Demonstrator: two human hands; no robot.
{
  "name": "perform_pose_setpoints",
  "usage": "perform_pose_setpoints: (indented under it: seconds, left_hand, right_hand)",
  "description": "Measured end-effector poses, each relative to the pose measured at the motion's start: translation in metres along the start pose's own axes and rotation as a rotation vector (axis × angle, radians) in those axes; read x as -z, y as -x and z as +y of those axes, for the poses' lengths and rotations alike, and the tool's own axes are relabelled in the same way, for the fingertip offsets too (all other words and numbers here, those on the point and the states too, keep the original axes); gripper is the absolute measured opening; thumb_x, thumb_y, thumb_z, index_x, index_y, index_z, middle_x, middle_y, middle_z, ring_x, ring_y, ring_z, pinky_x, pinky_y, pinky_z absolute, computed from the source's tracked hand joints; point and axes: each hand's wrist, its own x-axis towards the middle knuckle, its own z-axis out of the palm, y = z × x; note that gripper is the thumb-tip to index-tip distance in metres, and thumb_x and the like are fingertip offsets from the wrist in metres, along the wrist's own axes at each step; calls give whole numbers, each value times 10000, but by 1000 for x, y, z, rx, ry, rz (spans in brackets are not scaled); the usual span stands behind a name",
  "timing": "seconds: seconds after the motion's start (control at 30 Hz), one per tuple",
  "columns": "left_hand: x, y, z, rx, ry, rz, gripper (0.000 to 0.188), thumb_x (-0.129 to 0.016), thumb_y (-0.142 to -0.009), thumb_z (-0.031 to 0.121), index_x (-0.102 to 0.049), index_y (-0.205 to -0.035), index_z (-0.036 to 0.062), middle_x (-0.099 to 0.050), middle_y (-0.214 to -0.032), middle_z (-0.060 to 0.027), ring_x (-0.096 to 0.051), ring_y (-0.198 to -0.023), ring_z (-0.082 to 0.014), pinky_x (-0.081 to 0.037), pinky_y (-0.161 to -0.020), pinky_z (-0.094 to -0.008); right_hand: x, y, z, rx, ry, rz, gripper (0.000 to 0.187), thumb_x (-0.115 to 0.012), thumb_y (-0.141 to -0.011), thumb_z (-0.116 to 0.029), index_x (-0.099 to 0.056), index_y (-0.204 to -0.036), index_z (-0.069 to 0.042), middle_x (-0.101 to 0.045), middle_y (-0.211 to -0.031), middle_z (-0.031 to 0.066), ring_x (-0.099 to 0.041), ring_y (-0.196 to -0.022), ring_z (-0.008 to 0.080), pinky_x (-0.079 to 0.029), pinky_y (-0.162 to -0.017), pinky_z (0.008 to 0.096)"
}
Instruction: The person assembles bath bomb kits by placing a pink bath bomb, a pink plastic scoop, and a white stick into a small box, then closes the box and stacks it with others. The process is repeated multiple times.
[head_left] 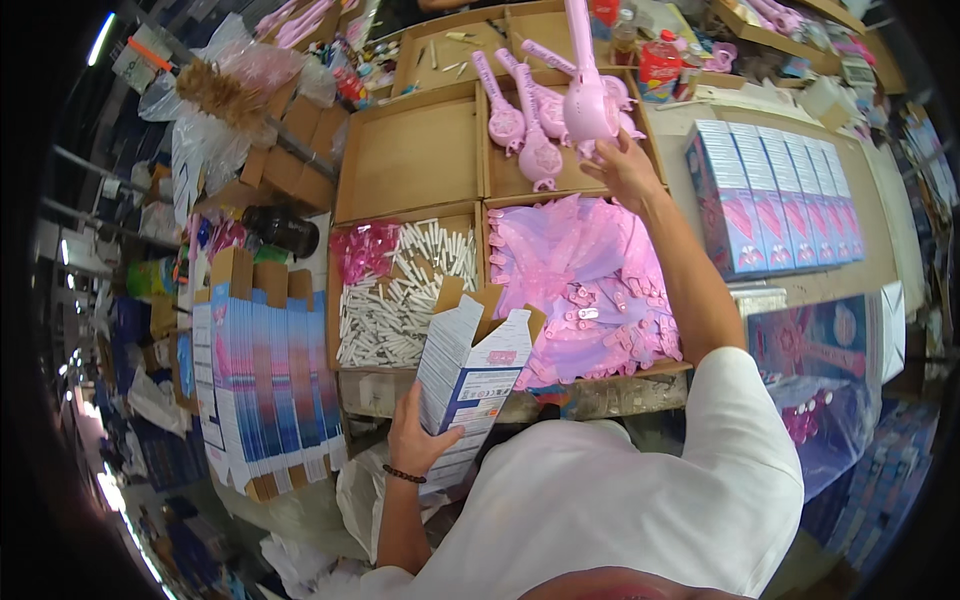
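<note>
My left hand [418,438] is wrapped round a tall cardboard box [462,410], printed white and blue, with its top flaps standing up. My right hand [625,175] reaches far forward, its fingers closed on the round end of a pink plastic toy wand [588,105]; the handle points away from me. Beneath it, several similar pink wands [538,155] lie in a cardboard tray compartment. Nearer to me, the compartment below is piled with pink and lilac wing-shaped pieces [565,240] and small pink parts.
A compartment of white stick-like pieces [395,325] lies left of the wings, with pink packets [362,252] in its corner. Folded boxes [270,380] stand stacked at left. Filled boxes [770,200] stand in a row at right. A red-labelled bottle [658,68] stands at the back.
</note>
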Motion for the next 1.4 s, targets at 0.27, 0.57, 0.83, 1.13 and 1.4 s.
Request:
perform_pose_setpoints:
  seconds: [0.27,0.57,0.83,1.13,1.4]
  left_hand:
    - [22,16,-55,-214,-31,-44,963,-864,-582,294,-400,-1374,3,-504,-1261,-237,-521,-1143,-396,-455,-940,-439]
    - [19,48,-104,-209,231,-143,969,-866,-575,294,-411,-1378,2,-495,-1310,-225,-491,-1209,-377,-421,-999,-423]
    - [-36,-1,-12,-505,743,-199,1151,-897,-567,251,-212,-1452,-18,-360,-1394,-188,-377,-1297,-307,-327,-1070,-419]
    - [-71,-22,57,-862,553,-260,755,-778,-742,149,-379,-1361,-21,-518,-1253,-190,-504,-1203,-308,-389,-1036,-415]
    - [-87,13,14,-307,600,-314,731,-765,-768,150,-384,-1373,1,-529,-1258,-181,-550,-1144,-285,-437,-982,-384]
  right_hand:
    - [-80,83,-66,446,207,46,482,-534,-977,-342,-415,-1339,-48,-614,-1140,119,-629,-1009,234,-537,-792,357]
    - [-161,173,-51,425,80,-19,388,-471,-998,-379,-532,-1127,-19,-639,-954,125,-639,-817,207,-542,-740,365]
    - [-241,253,-112,562,-105,-140,527,-423,-951,-575,-551,-1223,-142,-597,-868,51,-599,-762,210,-520,-674,408]
    - [-90,224,-109,422,691,-288,408,-529,-974,-264,-537,-1294,-11,-644,-1142,118,-632,-1026,196,-508,-882,327]
    - [-8,94,35,76,1133,-204,450,-684,-842,-303,-631,-1161,9,-669,-1088,186,-663,-928,277,-510,-832,356]
